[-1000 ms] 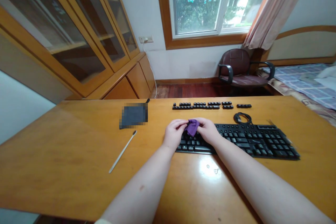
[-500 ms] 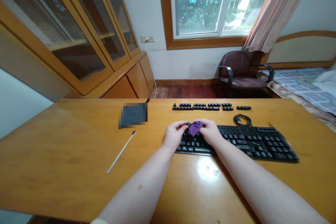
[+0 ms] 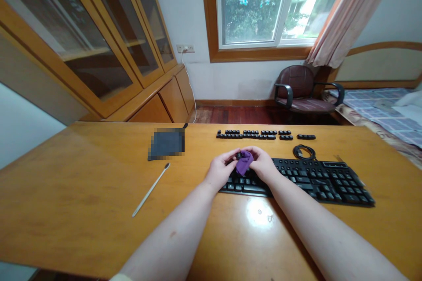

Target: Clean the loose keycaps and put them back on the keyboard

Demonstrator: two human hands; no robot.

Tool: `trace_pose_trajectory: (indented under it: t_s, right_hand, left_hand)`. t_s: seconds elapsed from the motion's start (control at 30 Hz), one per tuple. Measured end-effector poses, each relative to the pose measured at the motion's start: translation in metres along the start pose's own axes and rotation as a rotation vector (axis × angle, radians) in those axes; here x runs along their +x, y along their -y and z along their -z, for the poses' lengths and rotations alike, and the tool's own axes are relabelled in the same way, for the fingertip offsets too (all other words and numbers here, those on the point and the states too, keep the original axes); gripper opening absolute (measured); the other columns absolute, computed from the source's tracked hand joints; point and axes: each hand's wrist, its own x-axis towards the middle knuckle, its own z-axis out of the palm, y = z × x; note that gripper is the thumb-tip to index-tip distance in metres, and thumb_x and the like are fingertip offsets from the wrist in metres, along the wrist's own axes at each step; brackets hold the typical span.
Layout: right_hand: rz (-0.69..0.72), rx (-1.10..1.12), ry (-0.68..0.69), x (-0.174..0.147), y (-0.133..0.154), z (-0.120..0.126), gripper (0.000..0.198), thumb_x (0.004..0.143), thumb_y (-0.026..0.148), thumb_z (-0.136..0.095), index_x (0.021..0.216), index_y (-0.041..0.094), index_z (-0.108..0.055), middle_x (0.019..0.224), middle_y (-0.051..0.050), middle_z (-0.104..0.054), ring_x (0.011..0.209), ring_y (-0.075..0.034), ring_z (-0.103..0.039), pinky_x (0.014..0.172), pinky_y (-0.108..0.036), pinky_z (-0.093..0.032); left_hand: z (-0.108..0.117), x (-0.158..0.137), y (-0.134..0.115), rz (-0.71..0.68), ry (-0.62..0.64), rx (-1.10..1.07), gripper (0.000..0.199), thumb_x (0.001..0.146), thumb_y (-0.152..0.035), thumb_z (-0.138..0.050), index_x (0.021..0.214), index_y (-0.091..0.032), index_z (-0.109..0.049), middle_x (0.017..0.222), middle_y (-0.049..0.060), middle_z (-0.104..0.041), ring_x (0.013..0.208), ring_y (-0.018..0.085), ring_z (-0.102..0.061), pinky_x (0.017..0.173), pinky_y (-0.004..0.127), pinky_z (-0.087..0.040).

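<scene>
Above the left part of a black keyboard (image 3: 305, 180), my two hands meet. My left hand (image 3: 219, 171) pinches a small black keycap (image 3: 239, 156) between thumb and fingers. A crumpled purple cloth (image 3: 244, 165) is gripped by my right hand (image 3: 263, 167) and lies against the keycap. The hands and forearms cover part of the keyboard's left side. Beyond it, loose black keycaps (image 3: 259, 136) stand in two rows near the table's far edge.
A white-handled brush (image 3: 150, 192) with dark bristles lies to the left on the wooden table (image 3: 82, 193). Behind it sits a dark, blurred-out flat item (image 3: 167, 142). The keyboard's coiled cable (image 3: 303, 152) rests behind the keyboard. A chair (image 3: 298, 88) stands past the table.
The keycap in my left hand has turned and shows more clearly. The purple cloth has shifted slightly and hangs a little lower. My hands stay nearly in the same place.
</scene>
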Motion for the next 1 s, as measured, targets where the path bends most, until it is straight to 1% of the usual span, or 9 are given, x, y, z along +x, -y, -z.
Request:
trace_pose_trajectory:
  t_s: [0.1, 0.2, 0.3, 0.43, 0.57, 0.73, 0.83, 0.9, 1.0]
  right_hand:
    - [-0.037, 0.065, 0.020, 0.001, -0.002, 0.001, 0.040, 0.050, 0.015, -0.075, 0.085, 0.019, -0.056, 0.074, 0.001, -0.067, 0.068, -0.015, -0.063, 0.068, -0.027, -0.049]
    - [-0.066, 0.079, 0.002, 0.002, -0.002, 0.001, 0.038, 0.048, 0.015, -0.077, 0.079, 0.019, -0.056, 0.068, 0.002, -0.065, 0.061, -0.013, -0.060, 0.062, -0.025, -0.047]
    - [-0.056, 0.061, -0.006, 0.002, -0.001, 0.002, 0.030, 0.050, 0.018, -0.075, 0.073, 0.019, -0.056, 0.067, 0.002, -0.064, 0.060, -0.013, -0.058, 0.062, -0.026, -0.046]
    - [-0.026, -0.009, -0.002, 0.001, -0.001, 0.003, 0.019, 0.057, 0.019, -0.070, 0.071, 0.019, -0.058, 0.069, 0.001, -0.064, 0.066, -0.015, -0.058, 0.068, -0.029, -0.046]
    - [-0.026, -0.035, -0.002, 0.001, -0.001, 0.003, 0.014, 0.060, 0.019, -0.065, 0.072, 0.019, -0.059, 0.067, 0.002, -0.063, 0.064, -0.015, -0.056, 0.067, -0.029, -0.046]
    - [-0.064, 0.093, -0.051, 0.002, 0.001, 0.001, 0.018, 0.061, 0.021, -0.061, 0.077, 0.020, -0.055, 0.068, 0.003, -0.059, 0.060, -0.014, -0.055, 0.060, -0.028, -0.047]
    - [-0.063, 0.094, -0.060, 0.002, 0.001, 0.001, 0.020, 0.060, 0.020, -0.062, 0.078, 0.020, -0.054, 0.069, 0.003, -0.059, 0.060, -0.013, -0.055, 0.059, -0.028, -0.047]
    - [-0.070, 0.088, -0.040, 0.002, 0.001, 0.001, 0.022, 0.058, 0.018, -0.063, 0.077, 0.020, -0.053, 0.071, 0.003, -0.061, 0.061, -0.014, -0.056, 0.059, -0.028, -0.047]
    - [-0.058, 0.099, -0.021, 0.003, 0.000, 0.001, 0.025, 0.054, 0.015, -0.066, 0.075, 0.021, -0.053, 0.076, 0.001, -0.065, 0.070, -0.017, -0.060, 0.065, -0.030, -0.048]
  left_hand:
    - [0.003, -0.002, -0.006, -0.058, 0.076, 0.141, 0.039, 0.081, -0.019, -0.053, 0.120, -0.022, -0.056, 0.119, 0.004, -0.061, 0.109, 0.019, -0.056, 0.100, 0.036, -0.040]
    - [0.005, -0.004, -0.010, -0.087, 0.114, 0.213, 0.040, 0.082, -0.020, -0.051, 0.122, -0.023, -0.053, 0.120, 0.004, -0.060, 0.110, 0.020, -0.056, 0.101, 0.037, -0.039]
    - [0.006, -0.003, -0.009, -0.085, 0.117, 0.186, 0.043, 0.081, -0.019, -0.052, 0.124, -0.024, -0.052, 0.122, 0.003, -0.058, 0.112, 0.020, -0.054, 0.102, 0.037, -0.037]
    - [0.005, -0.001, -0.005, -0.052, 0.105, 0.103, 0.050, 0.076, -0.016, -0.058, 0.124, -0.022, -0.051, 0.125, 0.004, -0.056, 0.116, 0.020, -0.051, 0.106, 0.037, -0.033]
    - [0.001, 0.001, -0.003, 0.018, 0.077, -0.035, 0.051, 0.074, -0.015, -0.058, 0.124, -0.019, -0.051, 0.125, 0.006, -0.056, 0.118, 0.021, -0.050, 0.106, 0.038, -0.033]
    - [-0.002, 0.000, -0.001, 0.020, 0.043, -0.133, 0.049, 0.076, -0.014, -0.056, 0.125, -0.019, -0.049, 0.126, 0.007, -0.055, 0.119, 0.019, -0.049, 0.106, 0.036, -0.033]
    - [-0.001, -0.001, 0.004, -0.039, 0.033, -0.087, 0.049, 0.078, -0.013, -0.053, 0.126, -0.022, -0.047, 0.126, 0.007, -0.056, 0.119, 0.018, -0.049, 0.106, 0.037, -0.033]
    - [0.000, 0.000, 0.006, -0.070, -0.010, -0.037, 0.046, 0.078, -0.013, -0.053, 0.123, -0.021, -0.050, 0.121, 0.007, -0.059, 0.114, 0.018, -0.053, 0.103, 0.037, -0.036]
    - [0.003, 0.002, 0.005, -0.125, -0.122, 0.086, 0.029, 0.075, -0.013, -0.058, 0.102, -0.019, -0.064, 0.108, 0.008, -0.063, 0.104, 0.018, -0.058, 0.096, 0.036, -0.043]
